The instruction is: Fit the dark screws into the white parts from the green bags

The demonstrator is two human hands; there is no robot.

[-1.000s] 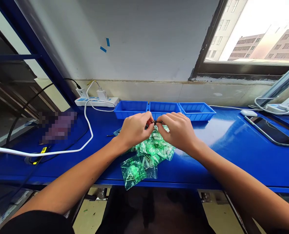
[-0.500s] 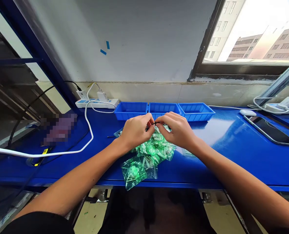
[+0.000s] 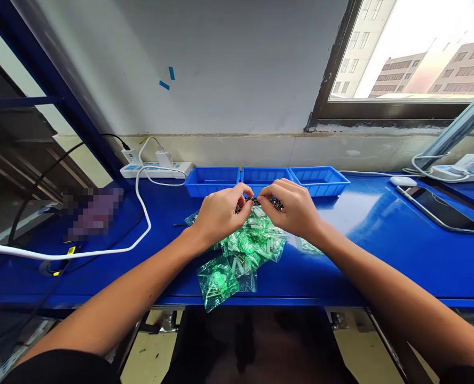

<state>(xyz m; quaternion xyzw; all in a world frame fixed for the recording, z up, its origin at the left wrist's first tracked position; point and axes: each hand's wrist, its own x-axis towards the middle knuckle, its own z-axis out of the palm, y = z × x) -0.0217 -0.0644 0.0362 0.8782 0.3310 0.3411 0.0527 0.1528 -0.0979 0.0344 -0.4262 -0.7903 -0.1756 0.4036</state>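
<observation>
My left hand [image 3: 223, 213] and my right hand [image 3: 293, 207] meet over a pile of clear and green plastic packets [image 3: 253, 240]. Thumb and fingers of both are pinched on a small dark piece [image 3: 255, 200] between the fingertips; its shape is too small to make out. Small black parts [image 3: 277, 204] show beside my right fingers, behind the packets. One green packet [image 3: 219, 282] lies at the pile's front, near the table edge.
Three blue trays [image 3: 213, 181] stand in a row behind my hands. A power strip [image 3: 152, 169] with plugs and a white cable [image 3: 101, 253] lies left. At right are a phone [image 3: 441, 208], a white case [image 3: 403, 182] and another power strip [image 3: 461, 172].
The whole view has shifted slightly. My fingertips have moved a little around the dark piece, and more black parts show beside my right fingers.
</observation>
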